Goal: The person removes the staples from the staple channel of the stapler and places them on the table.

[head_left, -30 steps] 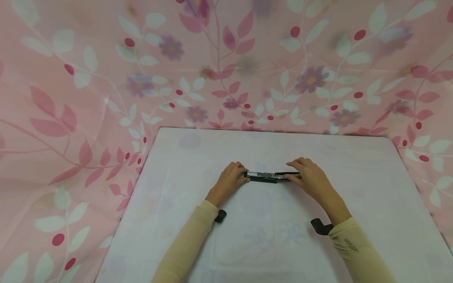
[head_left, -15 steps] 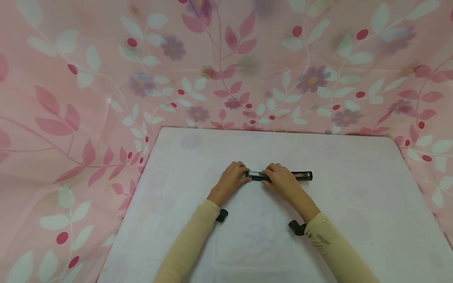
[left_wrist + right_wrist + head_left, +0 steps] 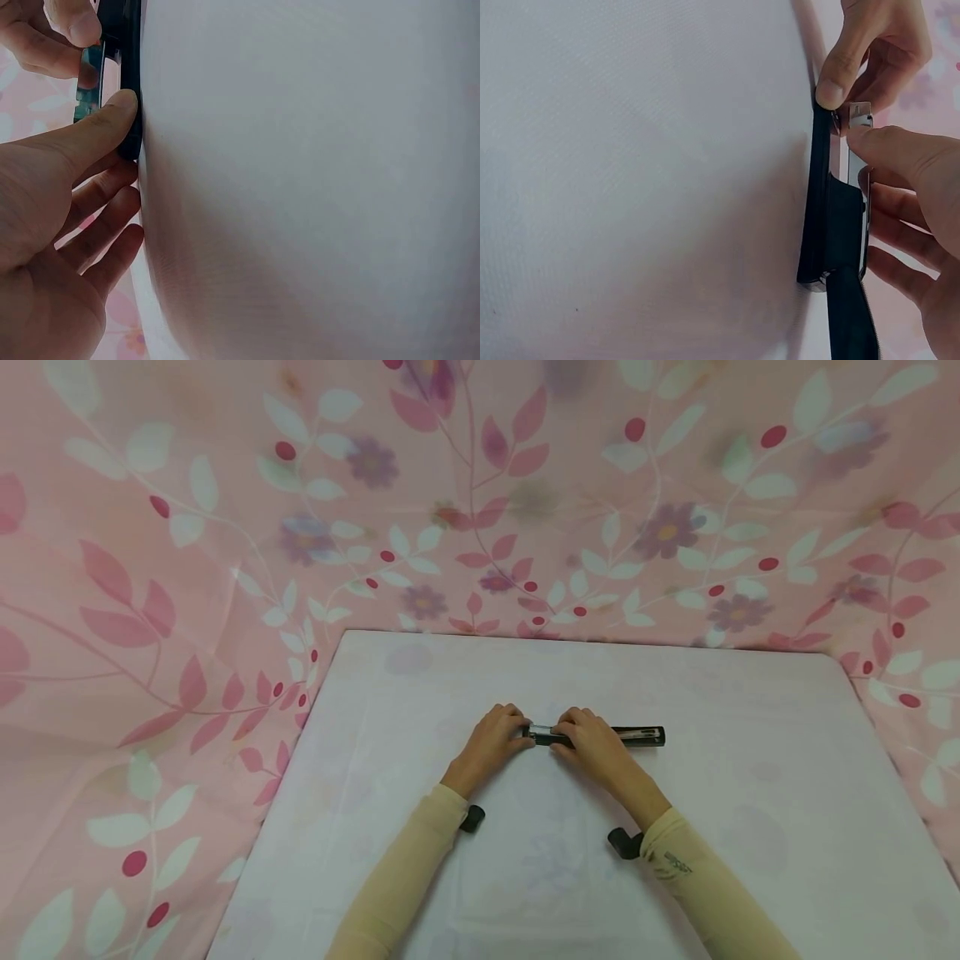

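A black stapler (image 3: 639,737) is folded wide open on the table, its top cover swung out to the right. My left hand (image 3: 491,747) pinches the far left tip of its base, the thumb pressing on the black base (image 3: 132,67) in the left wrist view. On the metal staple magazine (image 3: 859,171), my right hand (image 3: 595,750) has thumb and fingers closed near its front end. A gap shows between magazine and base in the right wrist view. In the head view, my right hand covers the stapler's middle part.
The stapler lies on a table (image 3: 480,893) under a pale cloth. Behind and to the left hangs a pink floral curtain (image 3: 450,510). Black wrist mounts (image 3: 624,843) stick out by both sleeves.
My right hand has moved left from the stapler's top cover to the magazine, and the cover now lies further unfolded to the right. My left hand keeps its grip on the base end.
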Demonstrator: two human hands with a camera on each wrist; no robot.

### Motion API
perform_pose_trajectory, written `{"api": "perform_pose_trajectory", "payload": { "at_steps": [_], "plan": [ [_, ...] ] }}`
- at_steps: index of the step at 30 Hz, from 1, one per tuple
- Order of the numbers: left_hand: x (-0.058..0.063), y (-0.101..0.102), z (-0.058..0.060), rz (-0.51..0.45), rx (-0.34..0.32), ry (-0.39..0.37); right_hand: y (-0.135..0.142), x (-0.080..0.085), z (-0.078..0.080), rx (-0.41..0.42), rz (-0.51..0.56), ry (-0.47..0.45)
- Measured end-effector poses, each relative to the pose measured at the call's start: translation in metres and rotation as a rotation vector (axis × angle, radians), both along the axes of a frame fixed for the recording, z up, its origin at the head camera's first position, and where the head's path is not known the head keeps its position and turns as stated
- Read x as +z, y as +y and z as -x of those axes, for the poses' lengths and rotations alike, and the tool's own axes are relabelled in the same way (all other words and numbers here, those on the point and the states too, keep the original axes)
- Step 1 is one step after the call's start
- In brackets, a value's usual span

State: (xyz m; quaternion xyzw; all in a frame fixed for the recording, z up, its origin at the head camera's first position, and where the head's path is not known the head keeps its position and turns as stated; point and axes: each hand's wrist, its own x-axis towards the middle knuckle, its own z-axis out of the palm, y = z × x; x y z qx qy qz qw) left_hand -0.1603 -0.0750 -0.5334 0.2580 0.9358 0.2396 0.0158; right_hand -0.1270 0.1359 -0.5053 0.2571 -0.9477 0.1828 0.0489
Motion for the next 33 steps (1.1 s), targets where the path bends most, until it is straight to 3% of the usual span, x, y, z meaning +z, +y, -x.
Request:
{"api": "perform_pose_trajectory", "payload": {
  "at_steps": [15, 24, 33],
  "plan": [
    [0.0009, 0.0006, 0.0001, 0.018, -0.005, -0.003, 0.0030, -0.0046, 0.0044, -0.002, 0.145, -0.099],
    [0.0032, 0.0013, -0.0011, 0.027, -0.001, -0.008, 0.0030, -0.0075, 0.0067, -0.029, 0.285, -0.181],
    [0.0019, 0.0021, -0.0003, 0.036, 0.003, -0.003, 0.0021, -0.0069, 0.0053, -0.060, 0.316, -0.207]
  ]
}}
